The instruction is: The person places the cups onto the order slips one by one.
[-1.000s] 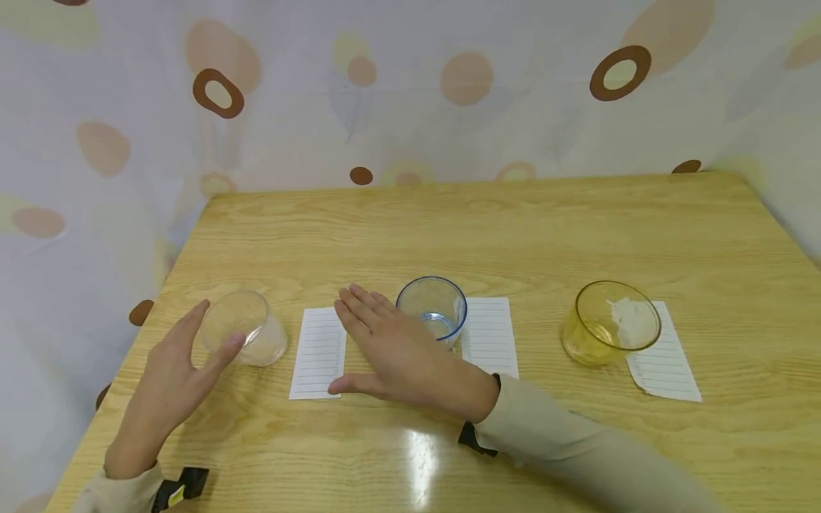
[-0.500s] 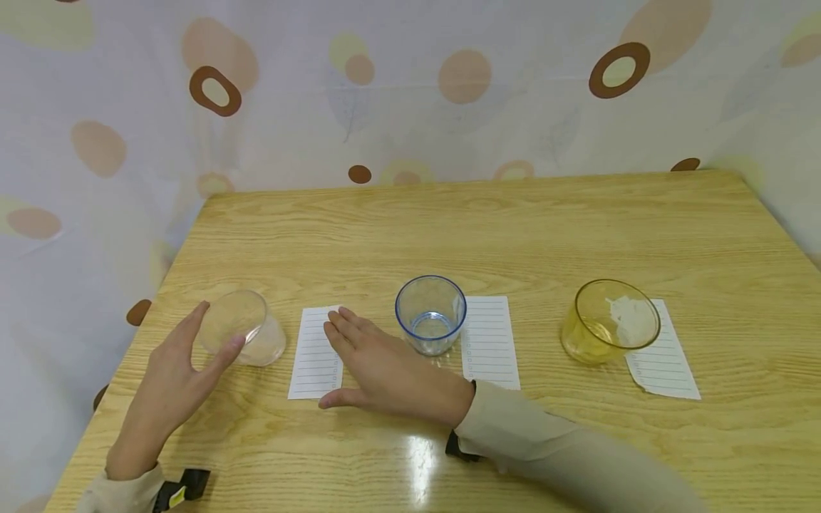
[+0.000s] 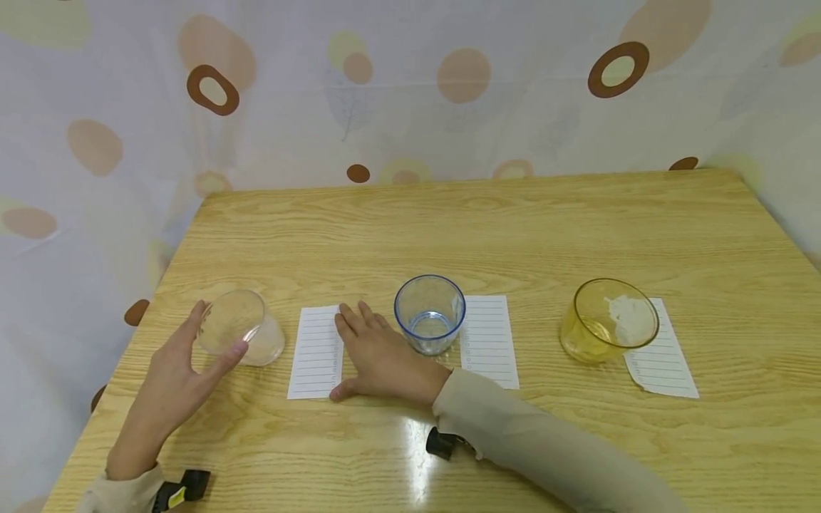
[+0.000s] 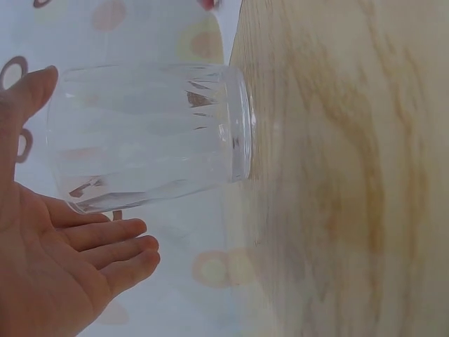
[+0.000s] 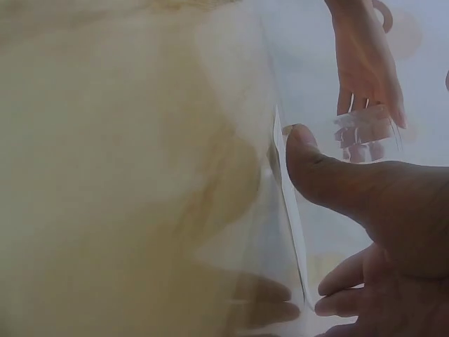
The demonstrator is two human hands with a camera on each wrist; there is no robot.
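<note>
A clear glass (image 3: 268, 342) stands upright on the table at the left. My left hand (image 3: 168, 388) is around its rim, thumb on the near side and fingers on the far left; in the left wrist view the fingers (image 4: 123, 256) extend loosely beside the glass. To its right lies a lined paper sheet (image 3: 311, 353). My right hand (image 3: 391, 367) is at the sheet's right edge, palm down with fingers spread, thumb by the near corner. In the right wrist view the sheet (image 5: 293, 217) appears nearly edge-on, close to the thumb and fingertips.
A blue-rimmed glass (image 3: 430, 342) stands just beyond the right hand, beside a second lined sheet (image 3: 490, 349). Farther right, a yellow glass (image 3: 580, 345) overlaps a third sheet (image 3: 667, 367). Behind the wooden table (image 3: 449, 235) hangs a patterned curtain (image 3: 410, 121).
My right hand has drawn back from in front of the blue-rimmed glass to the left sheet's right edge, its fingers now more spread. My left hand stays at the clear glass.
</note>
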